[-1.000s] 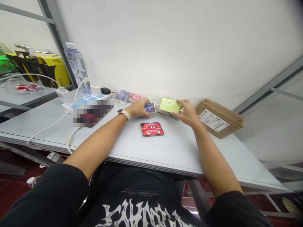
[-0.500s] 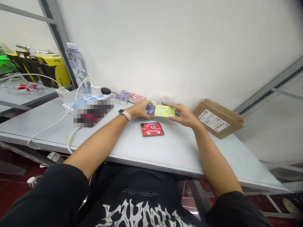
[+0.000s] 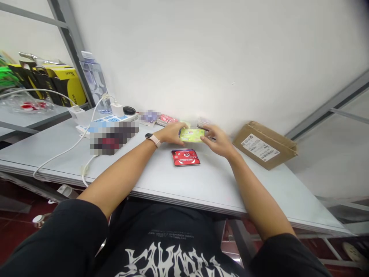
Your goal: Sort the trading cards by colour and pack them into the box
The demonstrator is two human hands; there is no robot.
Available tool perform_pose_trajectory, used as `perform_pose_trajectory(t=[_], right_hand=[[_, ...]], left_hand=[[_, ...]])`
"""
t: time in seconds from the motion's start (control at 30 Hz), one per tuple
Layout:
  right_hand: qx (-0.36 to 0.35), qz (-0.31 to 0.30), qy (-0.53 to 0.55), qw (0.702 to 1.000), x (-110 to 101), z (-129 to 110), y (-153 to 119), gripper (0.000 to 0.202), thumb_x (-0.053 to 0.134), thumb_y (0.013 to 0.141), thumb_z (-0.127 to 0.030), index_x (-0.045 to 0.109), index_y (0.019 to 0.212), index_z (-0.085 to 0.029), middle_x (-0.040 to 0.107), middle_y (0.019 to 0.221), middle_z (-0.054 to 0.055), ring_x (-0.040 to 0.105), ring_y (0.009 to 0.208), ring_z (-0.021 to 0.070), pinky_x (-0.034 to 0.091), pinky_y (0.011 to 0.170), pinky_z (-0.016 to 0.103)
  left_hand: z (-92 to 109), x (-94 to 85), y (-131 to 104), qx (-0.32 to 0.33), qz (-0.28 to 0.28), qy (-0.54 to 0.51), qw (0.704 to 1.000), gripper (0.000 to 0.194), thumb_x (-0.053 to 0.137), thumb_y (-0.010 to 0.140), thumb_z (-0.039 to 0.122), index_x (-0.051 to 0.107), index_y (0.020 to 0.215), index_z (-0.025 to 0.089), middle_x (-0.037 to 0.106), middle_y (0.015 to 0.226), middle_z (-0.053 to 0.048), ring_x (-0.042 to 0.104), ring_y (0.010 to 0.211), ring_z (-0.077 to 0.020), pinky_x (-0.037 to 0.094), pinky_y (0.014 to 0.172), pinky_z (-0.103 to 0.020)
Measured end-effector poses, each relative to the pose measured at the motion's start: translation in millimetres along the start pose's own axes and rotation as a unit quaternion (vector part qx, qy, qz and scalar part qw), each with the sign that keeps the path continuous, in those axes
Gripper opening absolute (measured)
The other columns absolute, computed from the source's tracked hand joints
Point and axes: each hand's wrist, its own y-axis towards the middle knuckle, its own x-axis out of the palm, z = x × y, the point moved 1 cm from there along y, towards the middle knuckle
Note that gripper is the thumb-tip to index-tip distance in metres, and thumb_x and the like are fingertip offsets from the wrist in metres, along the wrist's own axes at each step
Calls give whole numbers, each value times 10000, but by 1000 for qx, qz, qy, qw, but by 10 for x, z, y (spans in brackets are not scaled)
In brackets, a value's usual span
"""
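Observation:
A yellow-green card (image 3: 191, 135) is held level above the table between my two hands. My left hand (image 3: 172, 133), with a watch on the wrist, pinches its left end; a sliver of a dark purple card shows there, mostly covered by the green one. On the right end, my right hand (image 3: 216, 141) closes thumb and fingers on the green card. Just below my hands, red cards (image 3: 186, 158) lie on the table, slightly fanned. Behind my hands by the wall are a stack of red cards (image 3: 166, 119) and a partly hidden stack (image 3: 204, 123).
A cardboard box (image 3: 265, 145) leans against the wall at right. At left stand a power strip (image 3: 108, 122) with white cables, a water bottle (image 3: 95, 82) and a small black case (image 3: 129, 110). Yellow-black boxes (image 3: 67, 84) fill the side shelf. The table's front edge (image 3: 187, 202) is near my body.
My right hand has moved left, sliding the green card over the purple card, which is now nearly covered. My left hand and the red cards on the table stay put.

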Motion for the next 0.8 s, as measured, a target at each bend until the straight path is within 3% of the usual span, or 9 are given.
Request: perform_pose_trajectory(t=[0.13, 0.2, 0.4, 0.5, 0.63, 0.8], right_hand=[[42, 64, -43, 996, -9, -15, 17, 290, 643, 979, -480, 770, 993, -220, 779, 981, 94, 678, 733, 227, 586, 800, 420], [50, 56, -36, 997, 9, -42, 17, 311, 625, 988, -478, 782, 941, -214, 787, 929, 93, 673, 731, 233, 572, 783, 415], [28, -29, 22, 999, 120, -133, -13, 412, 540, 1042, -533, 816, 1084, -229, 823, 1110, 107, 708, 843, 267, 563, 758, 414], [19, -69, 39, 997, 151, -130, -26, 457, 488, 1073, -537, 808, 1187, -232, 819, 1171, 99, 730, 947, 291, 574, 836, 439], [-9, -86, 42, 995, 157, -88, -27, 458, 456, 1093, -526, 791, 1250, -255, 778, 1261, 107, 708, 1153, 316, 543, 1034, 498], [5, -90, 38, 995, 155, -59, -23, 489, 393, 1111, -514, 793, 1244, -265, 713, 1226, 114, 682, 1168, 305, 530, 1077, 517]], left_hand=[[-14, 5, 11, -2, 9, -5, 1000, 801, 885, 657, 481, 615, 1338, 158, 703, 1344, -161, 668, 1210, -356, 531, 1019, -422], [-9, 3, 11, -2, 11, -6, 1000, 807, 878, 658, 500, 616, 1336, 151, 700, 1351, -173, 669, 1217, -362, 531, 1029, -435], [32, 11, 7, 7, 13, -10, 1000, 790, 877, 651, 469, 617, 1325, 148, 709, 1333, -174, 680, 1187, -360, 537, 1009, -440], [41, 29, 10, 18, 16, -8, 1000, 759, 870, 655, 446, 618, 1314, 166, 715, 1314, -162, 685, 1178, -355, 542, 998, -435], [49, 38, 11, 30, 16, -8, 999, 749, 864, 657, 434, 621, 1313, 167, 706, 1336, -165, 677, 1220, -358, 533, 1041, -433], [70, 24, 3, 23, 7, -15, 1000, 780, 868, 653, 453, 625, 1329, 150, 705, 1330, -170, 683, 1205, -360, 540, 1031, -433]])
